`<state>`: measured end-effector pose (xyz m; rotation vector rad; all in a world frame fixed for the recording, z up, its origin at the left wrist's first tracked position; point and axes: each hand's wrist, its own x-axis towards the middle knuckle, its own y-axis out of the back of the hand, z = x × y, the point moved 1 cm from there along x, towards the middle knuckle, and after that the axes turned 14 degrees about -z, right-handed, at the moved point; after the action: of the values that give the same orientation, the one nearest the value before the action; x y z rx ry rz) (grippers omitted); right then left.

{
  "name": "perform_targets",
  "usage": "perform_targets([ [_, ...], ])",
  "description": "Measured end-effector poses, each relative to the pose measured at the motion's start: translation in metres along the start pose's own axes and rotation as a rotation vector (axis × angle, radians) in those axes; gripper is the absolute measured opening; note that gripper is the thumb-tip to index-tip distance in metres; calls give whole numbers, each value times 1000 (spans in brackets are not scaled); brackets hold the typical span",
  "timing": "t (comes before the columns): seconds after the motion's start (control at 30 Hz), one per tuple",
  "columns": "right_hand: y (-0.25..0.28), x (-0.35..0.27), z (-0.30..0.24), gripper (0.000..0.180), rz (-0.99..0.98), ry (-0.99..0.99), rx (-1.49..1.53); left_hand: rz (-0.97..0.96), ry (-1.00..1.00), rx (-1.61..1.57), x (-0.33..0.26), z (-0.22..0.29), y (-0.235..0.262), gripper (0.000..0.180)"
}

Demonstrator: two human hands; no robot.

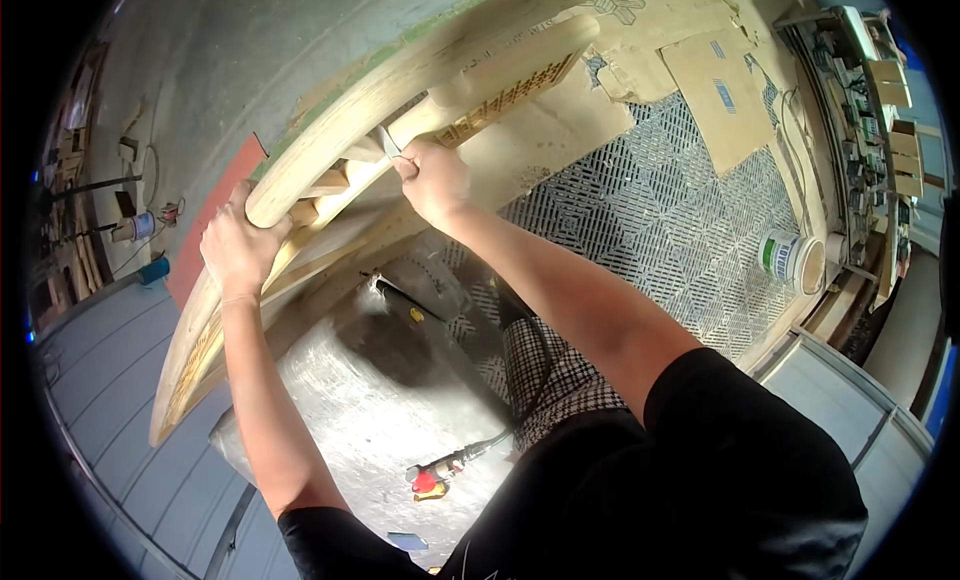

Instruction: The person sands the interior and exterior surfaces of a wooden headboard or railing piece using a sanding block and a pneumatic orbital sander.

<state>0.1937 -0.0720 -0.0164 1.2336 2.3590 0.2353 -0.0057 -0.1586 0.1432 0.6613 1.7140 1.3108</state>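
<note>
A large, pale wooden furniture frame [345, 130] with thick curved rails, short cross pieces and lattice-like panels stands tilted across the upper left. My left hand [243, 242] is wrapped round the outer curved rail, its thumb over the near side. Farther right, my right hand [436, 185] is closed at the inner rail, pinching a small thin whitish piece [387, 142] against the wood beside a cross piece. Whether that piece is folded sandpaper or something stiffer, I cannot tell. The fingers behind the rails are hidden.
Below the frame is a worn silvery work surface [340, 410], bearing a black-handled tool [400, 298], a red-and-yellow hose fitting [428, 483] and a blue sheet [407, 541]. Cardboard [715, 105] covers patterned matting [640, 200]. A white-and-green bucket [785, 258] stands near the right-hand shelves [850, 100].
</note>
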Motion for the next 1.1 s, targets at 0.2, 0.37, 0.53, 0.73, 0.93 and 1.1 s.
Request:
perform_targets([
  [0.2,7,7,17,19,-238,-68,537,0,-6,-15,0,-1,-1,43],
  [0.37,7,8,25,14,-99,15,262,3,-5,-11,1,-1,0,41],
  [0.53,-2,1,14,15,-105,-46,162,13,-3,-26,2,-1,-2,41],
  [0.73,6,6,21,17,-74,67,287,26,-8,-31,3,-2,-2,42],
  [0.93,4,3,10,14,-120,3,216,19,-14,-16,3,-2,-2,41],
  [1.1,12,8,12,19,-55,73,166,14,-19,-38,4,-3,-1,41],
])
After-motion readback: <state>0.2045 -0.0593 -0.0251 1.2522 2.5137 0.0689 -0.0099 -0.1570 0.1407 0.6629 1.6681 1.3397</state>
